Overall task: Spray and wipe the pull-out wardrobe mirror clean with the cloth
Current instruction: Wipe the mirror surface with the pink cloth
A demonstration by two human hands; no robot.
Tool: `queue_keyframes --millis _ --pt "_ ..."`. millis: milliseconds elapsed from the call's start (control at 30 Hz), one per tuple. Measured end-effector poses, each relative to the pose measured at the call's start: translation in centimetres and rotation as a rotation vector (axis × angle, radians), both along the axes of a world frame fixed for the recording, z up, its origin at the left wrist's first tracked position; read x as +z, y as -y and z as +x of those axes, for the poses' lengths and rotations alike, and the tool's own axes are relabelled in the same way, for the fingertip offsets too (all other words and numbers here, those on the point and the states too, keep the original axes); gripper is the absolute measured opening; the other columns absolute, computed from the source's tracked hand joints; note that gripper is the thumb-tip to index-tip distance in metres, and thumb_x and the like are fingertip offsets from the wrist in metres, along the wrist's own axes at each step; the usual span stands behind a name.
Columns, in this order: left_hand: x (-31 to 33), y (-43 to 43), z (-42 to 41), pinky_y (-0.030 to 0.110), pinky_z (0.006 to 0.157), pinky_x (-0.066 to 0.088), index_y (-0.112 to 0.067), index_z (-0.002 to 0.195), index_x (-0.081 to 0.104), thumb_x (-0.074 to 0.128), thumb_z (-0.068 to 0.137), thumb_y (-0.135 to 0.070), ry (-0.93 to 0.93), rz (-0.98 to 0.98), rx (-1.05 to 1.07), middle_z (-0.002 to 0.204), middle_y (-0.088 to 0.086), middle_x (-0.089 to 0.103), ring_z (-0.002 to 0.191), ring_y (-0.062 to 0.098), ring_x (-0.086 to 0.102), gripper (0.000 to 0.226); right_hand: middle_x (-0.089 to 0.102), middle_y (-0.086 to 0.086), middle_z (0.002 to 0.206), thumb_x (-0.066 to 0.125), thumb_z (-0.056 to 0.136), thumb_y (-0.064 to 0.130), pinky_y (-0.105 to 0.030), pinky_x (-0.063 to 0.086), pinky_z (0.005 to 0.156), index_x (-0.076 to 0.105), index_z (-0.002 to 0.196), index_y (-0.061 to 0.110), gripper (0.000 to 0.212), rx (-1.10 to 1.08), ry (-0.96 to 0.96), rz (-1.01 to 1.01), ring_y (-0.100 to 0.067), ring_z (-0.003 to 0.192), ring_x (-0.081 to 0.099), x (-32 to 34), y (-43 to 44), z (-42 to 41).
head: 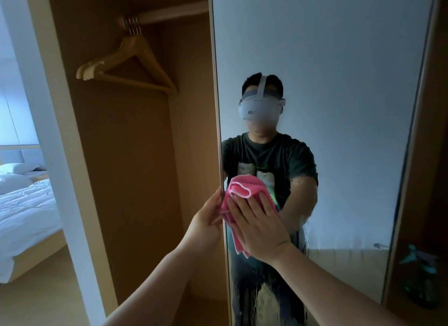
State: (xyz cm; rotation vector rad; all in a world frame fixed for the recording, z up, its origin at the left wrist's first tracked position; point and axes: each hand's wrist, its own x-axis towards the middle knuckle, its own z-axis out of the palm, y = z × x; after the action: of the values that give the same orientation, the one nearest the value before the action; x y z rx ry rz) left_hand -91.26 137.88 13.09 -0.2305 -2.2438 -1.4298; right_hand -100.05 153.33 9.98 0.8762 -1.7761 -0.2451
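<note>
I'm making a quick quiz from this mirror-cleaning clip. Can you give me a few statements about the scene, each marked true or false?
1. The right hand presses a pink cloth flat against the mirror. True.
2. The left hand holds the teal spray bottle. False: it grips the mirror's left edge, and the spray bottle stands untouched at the far right.
3. Wooden hangers hang on the rail. True.
4. Clothes hang from the hangers. False: the hangers are bare.
5. Wet streaks run down the mirror below the cloth. True.
</note>
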Motion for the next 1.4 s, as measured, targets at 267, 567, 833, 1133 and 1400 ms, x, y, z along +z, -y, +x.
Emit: queue_keyframes --millis 267,567,833,1133,1400 --pt "-0.1 -0.3 0.0 0.039 0.105 0.045 -0.026 0.145 0.036 0.04 0.084 0.022 -0.007 0.004 -0.023 0.133 -0.007 0.057 0.126 0.007 0.052 0.078 -0.003 -0.017 0.16 0.028 0.1 0.046 -0.048 -0.004 0.12 0.006 0.153 0.007 0.069 0.015 -0.056 0.098 -0.033 0.148 0.001 1.2 -1.4 -0.5" --pt "0.1 -0.9 -0.2 0.012 0.084 0.049 -0.029 0.135 0.043 0.043 0.08 0.024 -0.032 0.026 0.018 0.121 -0.014 0.062 0.116 -0.004 0.056 0.076 -0.001 -0.014 0.16 0.027 0.1 0.044 -0.045 -0.002 0.12 0.006 0.154 0.009 0.068 0.028 -0.1 0.175 -0.031 0.149 -0.002 5.1 -3.7 -1.2" --pt "-0.2 -0.9 -0.7 0.013 0.087 0.047 -0.03 0.136 0.046 0.041 0.081 0.022 -0.003 0.038 0.07 0.12 -0.015 0.064 0.116 -0.003 0.056 0.076 0.005 -0.013 0.16 0.033 0.101 0.043 -0.046 0.004 0.121 0.01 0.153 0.009 0.066 0.068 -0.14 0.109 -0.03 0.149 0.003 9.2 -5.2 -1.5" --pt "-0.2 -1.1 -0.5 0.003 0.082 0.045 -0.025 0.137 0.046 0.04 0.085 0.016 -0.014 0.022 0.096 0.12 -0.014 0.063 0.112 -0.005 0.057 0.066 0.024 -0.018 0.156 0.032 0.1 0.037 -0.052 0.014 0.119 0.026 0.149 0.004 0.059 -0.019 -0.115 -0.146 -0.035 0.145 0.02 15.2 -7.6 -2.1" --pt "-0.4 -0.8 -0.6 0.03 0.105 0.043 -0.02 0.14 0.043 0.04 0.082 0.018 -0.002 0.023 0.103 0.126 -0.009 0.062 0.118 0.001 0.056 0.069 0.012 -0.019 0.157 0.033 0.099 0.037 -0.054 0.012 0.118 0.02 0.151 0.004 0.063 -0.034 -0.056 -0.241 -0.038 0.145 0.016 12.0 -7.5 -2.1"
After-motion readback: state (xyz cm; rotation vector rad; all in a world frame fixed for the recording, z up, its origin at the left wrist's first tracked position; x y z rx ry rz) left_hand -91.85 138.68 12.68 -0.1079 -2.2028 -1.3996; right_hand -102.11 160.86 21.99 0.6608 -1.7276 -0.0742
